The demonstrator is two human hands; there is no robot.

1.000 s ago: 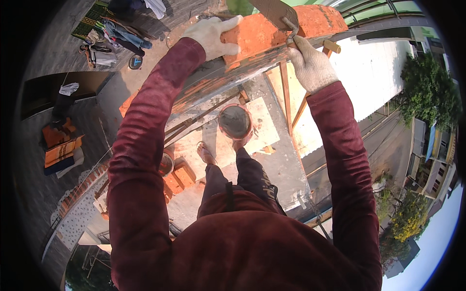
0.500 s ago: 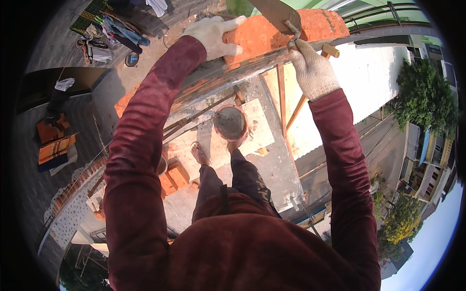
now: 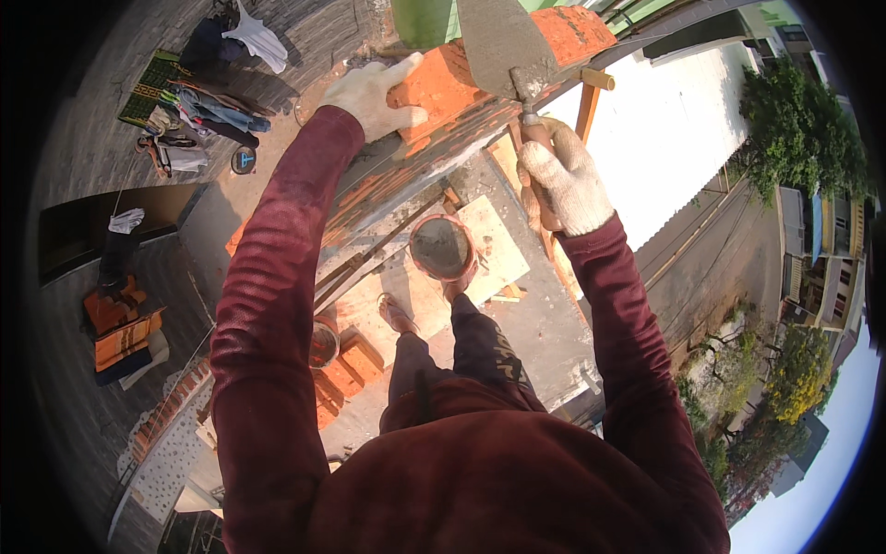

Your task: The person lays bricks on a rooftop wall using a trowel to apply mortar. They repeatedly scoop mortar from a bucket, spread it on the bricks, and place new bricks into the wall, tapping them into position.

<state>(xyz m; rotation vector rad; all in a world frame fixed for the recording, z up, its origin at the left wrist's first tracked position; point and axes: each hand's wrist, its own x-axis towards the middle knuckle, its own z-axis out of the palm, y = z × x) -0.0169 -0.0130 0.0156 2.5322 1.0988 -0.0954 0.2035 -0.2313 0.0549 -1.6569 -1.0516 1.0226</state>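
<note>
My left hand [image 3: 371, 98], in a white knit glove, grips the near-left end of an orange brick [image 3: 437, 85] on top of a brick wall [image 3: 392, 175]. Its thumb and fingers lie on two sides of the brick. In my gloved right hand [image 3: 570, 179] is the handle of a trowel [image 3: 498, 44], fingers wrapped round it. The grey, mortar-smeared blade points away from me, over the top of the wall, and hides part of the bricks there. Below stands a round bucket [image 3: 441, 247] with grey mortar in it, close to my feet.
More orange bricks [image 3: 351, 369] lie by my left foot, beside a second bucket [image 3: 323, 342]. A board [image 3: 498, 245] covers part of the floor. An upright wooden post [image 3: 588, 103] stands at the wall's right. Clothes [image 3: 217, 115] hang at the far left; a street lies below right.
The trowel's blade has swung to show its flat face, and my right hand has come lower with its grip on the handle. My left hand stays on the brick. The view has shifted slightly.
</note>
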